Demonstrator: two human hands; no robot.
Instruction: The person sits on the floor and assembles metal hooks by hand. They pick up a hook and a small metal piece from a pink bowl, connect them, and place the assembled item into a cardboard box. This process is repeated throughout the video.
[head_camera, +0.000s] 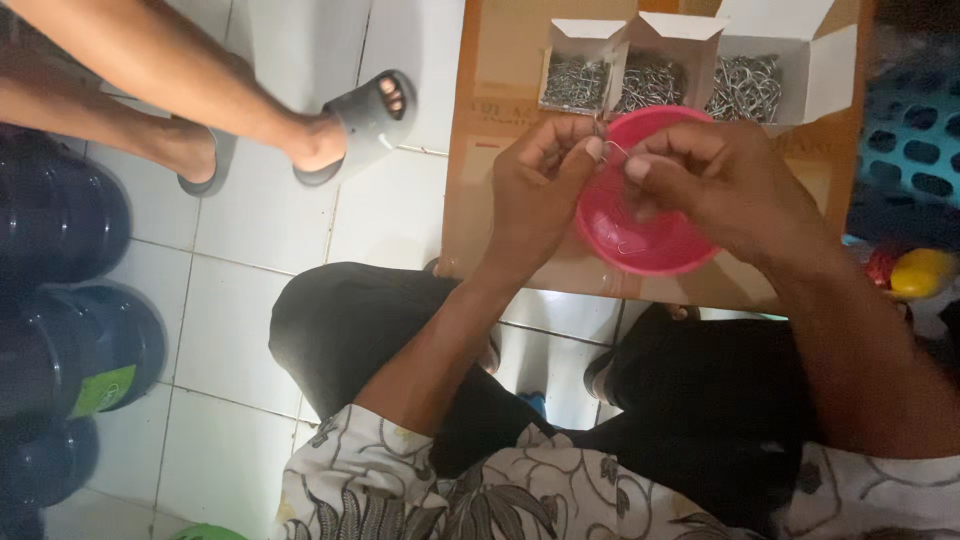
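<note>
Pink plastic bowl (650, 240) sits on a brown cardboard sheet (500, 80). Just above the bowl, the left hand (535, 195) and right hand (715, 185) pinch one thin wire piece (612, 150) together — fingertips shut on it. Beyond the bowl stand three white boxes (660, 65) of metal bits.

Both forearms are reaching forward from the body and converging. The left hand (535, 190) is curling with its back to the camera, thumb and forefinger pinching together. The right hand (720, 185) is facing it, fingertips (636, 168) pinching too, almost touching the left's. Both wrists are bending slightly inward.
</note>
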